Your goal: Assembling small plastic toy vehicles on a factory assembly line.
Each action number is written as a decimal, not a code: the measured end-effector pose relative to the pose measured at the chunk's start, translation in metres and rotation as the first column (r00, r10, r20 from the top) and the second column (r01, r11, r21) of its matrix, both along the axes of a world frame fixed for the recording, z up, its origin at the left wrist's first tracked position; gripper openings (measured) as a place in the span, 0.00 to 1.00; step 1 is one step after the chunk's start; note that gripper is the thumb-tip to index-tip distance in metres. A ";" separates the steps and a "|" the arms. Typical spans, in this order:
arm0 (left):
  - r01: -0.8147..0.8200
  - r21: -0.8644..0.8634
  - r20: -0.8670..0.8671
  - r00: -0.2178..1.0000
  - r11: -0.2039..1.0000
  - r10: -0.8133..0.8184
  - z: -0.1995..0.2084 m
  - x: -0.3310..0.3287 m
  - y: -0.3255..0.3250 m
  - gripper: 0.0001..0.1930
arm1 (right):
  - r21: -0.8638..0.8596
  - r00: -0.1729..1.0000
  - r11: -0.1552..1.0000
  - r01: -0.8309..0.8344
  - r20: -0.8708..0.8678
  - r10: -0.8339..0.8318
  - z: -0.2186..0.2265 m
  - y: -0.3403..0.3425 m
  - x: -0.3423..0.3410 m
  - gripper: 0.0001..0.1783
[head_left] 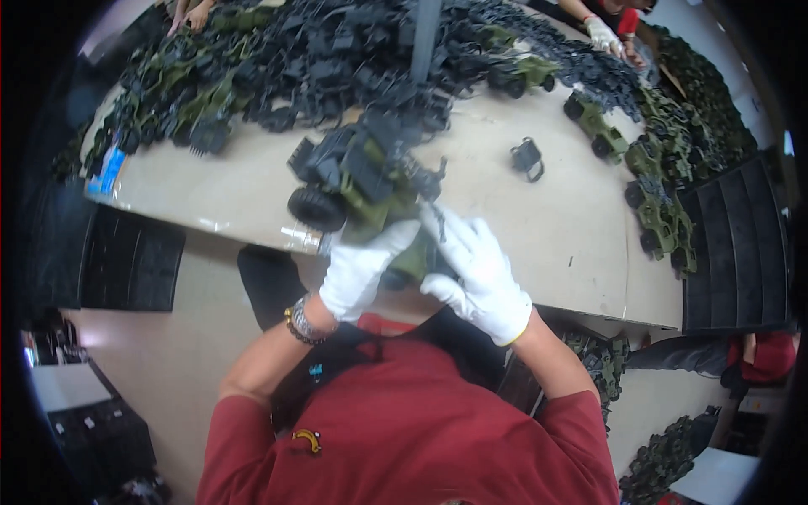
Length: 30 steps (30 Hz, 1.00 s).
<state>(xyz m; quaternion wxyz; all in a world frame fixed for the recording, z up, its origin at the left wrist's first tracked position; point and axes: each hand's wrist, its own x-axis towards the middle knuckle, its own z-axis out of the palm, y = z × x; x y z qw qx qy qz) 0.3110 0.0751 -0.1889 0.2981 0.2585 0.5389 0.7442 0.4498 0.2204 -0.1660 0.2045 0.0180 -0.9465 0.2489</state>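
Above the near edge of the table I hold a green and dark grey toy military jeep (364,172), tilted, with a black wheel showing at its left. My left hand (362,265), in a white glove, is closed around its near left side. On the other side my gloved right hand (475,269) has its thumb and fingers about the jeep's right side. By those fingertips is a small dark grey part (439,223); motion blur hides whether it is pinched or fixed to the jeep. The jeep's underside is hidden.
Grey plastic parts (337,50) are heaped across the far side of the cardboard-covered table (555,219). One loose grey part (528,160) lies at the right. Green toy jeeps (661,210) line the right edge by a black crate (732,244). A co-worker's gloved hand (603,35) is at the far right.
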 end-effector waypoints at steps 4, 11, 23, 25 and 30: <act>-0.013 0.145 0.141 0.990 0.989 -0.007 0.013 0.002 0.011 0.16 | 0.031 1.000 1.000 0.004 -0.016 -0.003 0.028 0.004 0.001 0.48; 0.045 0.290 0.814 0.514 0.956 -0.271 0.044 0.012 0.021 0.21 | 0.031 0.828 0.982 0.188 -0.543 -0.142 0.030 -0.023 -0.021 0.51; 0.166 0.224 0.444 0.860 0.960 -0.252 0.019 0.010 0.002 0.27 | 0.056 0.868 0.996 0.069 -0.495 -0.033 0.032 0.011 -0.040 0.43; 0.130 0.000 0.667 0.739 0.992 -0.096 0.033 -0.018 0.002 0.26 | -0.111 0.952 0.994 -0.012 -0.306 -0.022 0.027 0.024 -0.036 0.59; -0.054 0.156 0.233 0.972 0.986 0.016 0.079 -0.250 -0.029 0.36 | 0.005 0.825 0.859 0.512 -0.281 -0.490 0.007 0.161 -0.047 0.35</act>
